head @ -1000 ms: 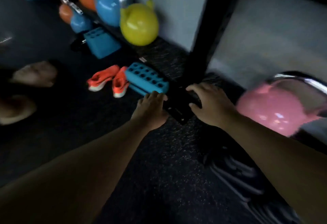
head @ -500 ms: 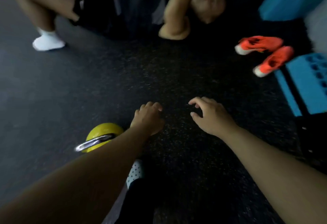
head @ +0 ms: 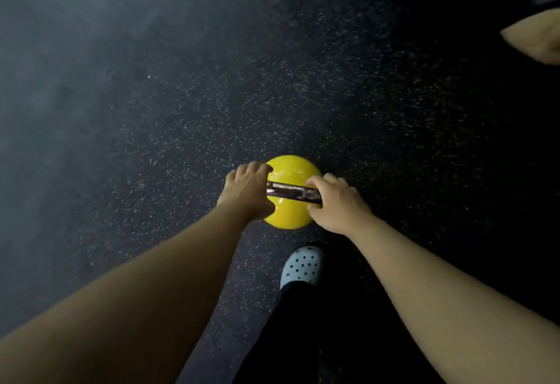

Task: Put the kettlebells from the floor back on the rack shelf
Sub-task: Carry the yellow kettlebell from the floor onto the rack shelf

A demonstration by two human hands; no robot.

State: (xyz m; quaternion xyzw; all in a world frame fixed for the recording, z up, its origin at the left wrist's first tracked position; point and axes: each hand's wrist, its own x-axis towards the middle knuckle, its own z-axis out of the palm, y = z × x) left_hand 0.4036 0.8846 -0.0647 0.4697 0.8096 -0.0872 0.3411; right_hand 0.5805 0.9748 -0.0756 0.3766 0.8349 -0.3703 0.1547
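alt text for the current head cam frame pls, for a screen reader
Seen from above, the left hand and right hand close on opposite ends of the metal handle of a yellow kettlebell sitting on dark speckled floor. A pale perforated clog stands just behind it.

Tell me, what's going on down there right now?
Left hand and right hand on the steel handle. Yellow kettlebell on the floor. Own clog close behind it.

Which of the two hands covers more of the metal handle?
The left hand: it covers the metal handle's end; the right hand pinches the other end.
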